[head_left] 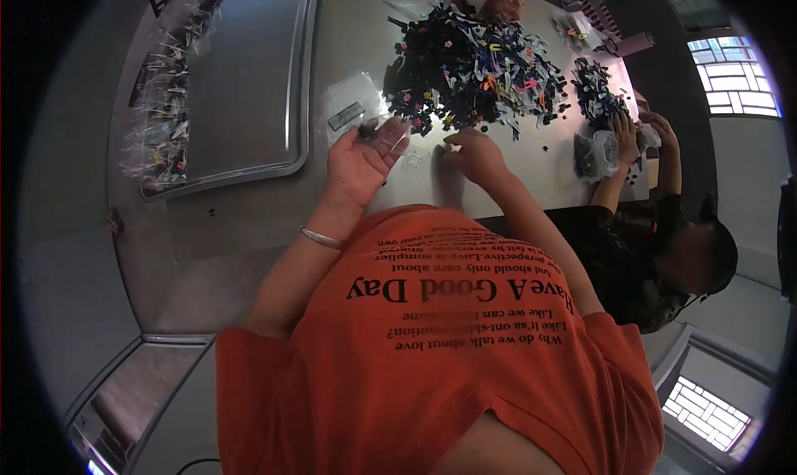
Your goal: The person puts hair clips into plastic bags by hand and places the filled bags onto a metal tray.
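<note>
My left hand (363,155) lies palm up, fingers loosely spread, cradling a small dark clip (368,130) at the fingertips. My right hand (471,153) pinches another tiny piece (441,151) against the tabletop (349,27). Both look light, stiff and slippery; I'd grip their edges.

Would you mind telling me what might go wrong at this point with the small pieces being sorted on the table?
1. The left hand is palm up with small dark pieces resting loosely on it; a tilt might spill them.
2. The right hand works close to the big pile, so a picked piece could drop back in and get lost.
3. The small clear bag lying between the hands could be brushed aside.
</note>
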Demonstrator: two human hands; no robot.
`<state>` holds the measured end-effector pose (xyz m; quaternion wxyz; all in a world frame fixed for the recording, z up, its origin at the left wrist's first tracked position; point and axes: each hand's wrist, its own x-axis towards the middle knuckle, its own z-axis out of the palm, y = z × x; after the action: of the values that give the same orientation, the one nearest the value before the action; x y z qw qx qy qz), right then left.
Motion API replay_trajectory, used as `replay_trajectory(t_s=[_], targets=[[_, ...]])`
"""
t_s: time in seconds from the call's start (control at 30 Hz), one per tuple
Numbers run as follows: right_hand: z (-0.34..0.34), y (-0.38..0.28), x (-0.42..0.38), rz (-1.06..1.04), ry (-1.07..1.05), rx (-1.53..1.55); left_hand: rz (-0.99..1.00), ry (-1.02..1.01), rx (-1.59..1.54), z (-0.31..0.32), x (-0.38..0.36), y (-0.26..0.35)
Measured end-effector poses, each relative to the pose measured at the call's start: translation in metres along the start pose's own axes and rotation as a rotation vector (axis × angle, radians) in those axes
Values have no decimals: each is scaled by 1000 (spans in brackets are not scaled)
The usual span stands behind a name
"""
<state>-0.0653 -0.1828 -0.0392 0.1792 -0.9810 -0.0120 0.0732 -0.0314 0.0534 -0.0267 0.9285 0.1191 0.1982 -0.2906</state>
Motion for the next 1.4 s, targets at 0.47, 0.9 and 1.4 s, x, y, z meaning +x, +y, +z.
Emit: replay_trajectory(t_s=[0.47,0.9,1.4], targets=[[-58,-100,-3,-397,395,469,-17,-161,61,-4,2,-9],[-29,-102,10,70,80,945,13,-226,-30,4,-1,-6],[-113,-142,57,-534,234,198,84,-287,121,-7,-6,25]])
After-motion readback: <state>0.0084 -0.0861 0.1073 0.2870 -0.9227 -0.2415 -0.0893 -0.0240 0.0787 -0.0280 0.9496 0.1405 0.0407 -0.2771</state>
